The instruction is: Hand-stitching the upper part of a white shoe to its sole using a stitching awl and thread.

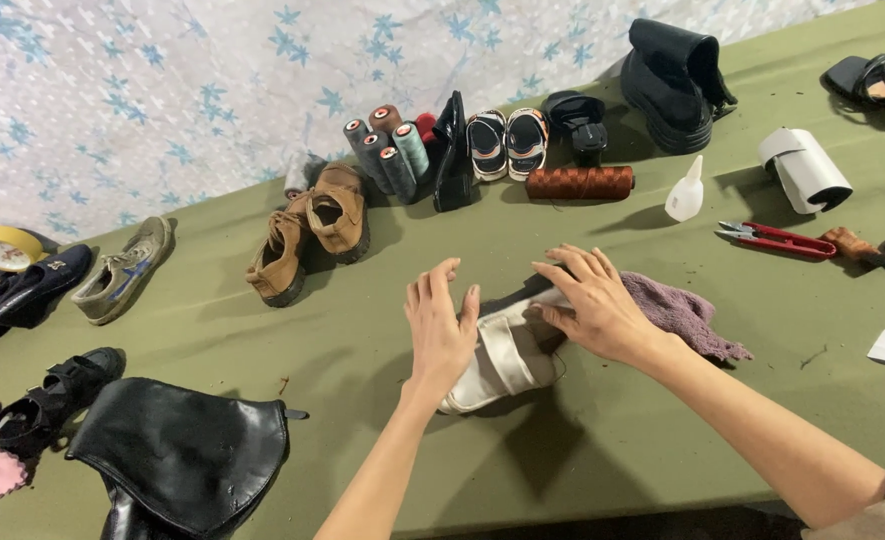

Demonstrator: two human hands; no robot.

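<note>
Fingers [442, 290] of the left hand [440, 335] are lying flat and spread, grasping nothing, pressing down on the near end of a cream-white shoe [507, 355] that is resting on its side in the middle of the counter [612, 440]. Across from it, the right hand [597, 305] is resting on the shoe's far end with its fingers likewise extended and released, the tips touching the pale upper where a dark sole edge is showing. Just beside that hand a mauve cloth [677, 312] is lying crumpled, touching the shoe. An olive-green covering is stretching over the whole counter, and behind it a white fabric backdrop with blue star shapes [162, 90] is hanging as the wall. Along the far edge, thread cones [387, 150], a pair of tan shoes [312, 230], small striped sandals [507, 140] and a black boot [672, 80] are standing in a loose row. To the right, red snips [777, 238] and a white squeeze bottle [684, 192] are lying well apart from the hands. At the near left, a black leather boot [177, 455] is sagging over the counter's edge, with a grey sneaker [122, 270] farther back.
</note>
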